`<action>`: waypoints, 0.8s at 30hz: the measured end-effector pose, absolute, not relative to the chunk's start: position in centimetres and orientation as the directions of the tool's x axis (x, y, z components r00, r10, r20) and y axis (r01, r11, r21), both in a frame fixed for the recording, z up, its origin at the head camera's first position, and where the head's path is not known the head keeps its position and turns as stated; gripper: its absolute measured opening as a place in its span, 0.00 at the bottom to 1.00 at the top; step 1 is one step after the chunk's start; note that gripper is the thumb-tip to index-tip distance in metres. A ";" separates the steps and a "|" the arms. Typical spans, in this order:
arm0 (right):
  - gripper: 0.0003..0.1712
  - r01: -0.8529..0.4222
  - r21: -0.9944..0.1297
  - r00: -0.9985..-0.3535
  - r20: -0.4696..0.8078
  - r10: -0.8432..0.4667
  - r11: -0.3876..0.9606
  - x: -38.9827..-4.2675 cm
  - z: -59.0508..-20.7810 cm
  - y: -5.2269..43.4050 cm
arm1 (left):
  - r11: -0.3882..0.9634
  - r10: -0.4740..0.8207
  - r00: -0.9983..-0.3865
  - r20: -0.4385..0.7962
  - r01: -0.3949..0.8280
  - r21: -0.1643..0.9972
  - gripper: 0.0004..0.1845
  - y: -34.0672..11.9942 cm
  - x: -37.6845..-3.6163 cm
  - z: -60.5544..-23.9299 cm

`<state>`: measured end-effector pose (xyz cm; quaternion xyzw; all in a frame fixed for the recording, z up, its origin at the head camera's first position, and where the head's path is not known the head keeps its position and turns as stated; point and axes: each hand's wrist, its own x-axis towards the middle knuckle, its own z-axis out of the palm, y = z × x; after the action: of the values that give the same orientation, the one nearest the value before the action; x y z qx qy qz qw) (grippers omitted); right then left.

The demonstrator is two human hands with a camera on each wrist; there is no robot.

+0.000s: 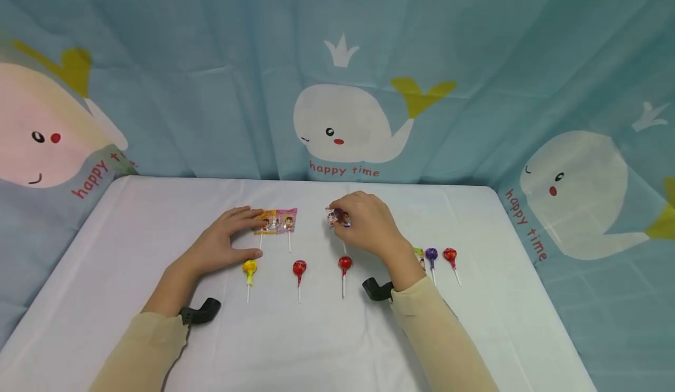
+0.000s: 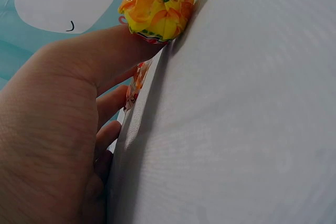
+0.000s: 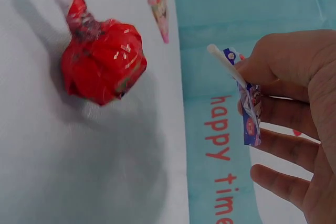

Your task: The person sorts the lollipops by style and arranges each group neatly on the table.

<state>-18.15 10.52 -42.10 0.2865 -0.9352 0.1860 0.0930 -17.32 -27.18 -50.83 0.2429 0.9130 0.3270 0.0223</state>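
Note:
Between thumb and fingers, my right hand (image 1: pixel 369 222) pinches a lollipop in a flat purple wrapper (image 3: pixel 251 114), its white stick pointing away from the hand in the right wrist view. My left hand (image 1: pixel 224 238) lies spread on the left, fingertips at the edge of an orange-wrapped lollipop (image 1: pixel 270 221). A pink-wrapped lollipop (image 1: pixel 289 218) lies against the orange one. Close by the left thumb is a yellow round lollipop (image 1: pixel 249 266). One red round lollipop (image 1: pixel 299 266) sits in the middle, and another red lollipop (image 1: pixel 345 262) lies just below the right hand.
Right of the right wrist lie a purple round lollipop (image 1: pixel 431 254), a red one (image 1: pixel 450 254) and a green wrapper (image 1: pixel 419 254) partly hidden by the wrist. A white cloth covers the table (image 1: pixel 253 351). Behind it hangs a blue whale-print curtain (image 1: pixel 237 122).

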 end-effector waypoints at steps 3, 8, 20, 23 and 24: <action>0.15 -0.567 -0.304 -0.822 0.272 -0.501 0.766 -18.5 -42.3 10.2 | 0.664 0.463 -0.878 0.123 0.436 0.608 0.39 -27.3 -17.3 -50.7; 0.15 -0.569 -0.316 -0.821 0.269 -0.504 0.759 -19.0 -42.4 9.6 | 0.664 0.462 -0.880 0.108 0.423 0.616 0.39 -27.4 -17.2 -50.7; 0.15 -0.552 -0.337 -0.833 0.256 -0.490 0.763 -19.8 -42.0 8.2 | 0.664 0.459 -0.881 0.112 0.425 0.615 0.38 -27.2 -17.3 -50.4; 0.15 -0.541 -0.331 -0.841 0.247 -0.482 0.773 -20.0 -42.1 7.9 | 0.663 0.465 -0.879 0.109 0.427 0.615 0.38 -27.1 -17.3 -50.4; 0.15 -0.538 -0.330 -0.842 0.247 -0.479 0.776 -20.1 -42.1 7.7 | 0.661 0.467 -0.878 0.108 0.428 0.616 0.38 -27.1 -17.4 -50.4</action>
<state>-20.06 7.74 -42.13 0.2705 -0.9393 0.1971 0.0749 -17.36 -27.10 -50.43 0.2456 0.9109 0.3302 0.0296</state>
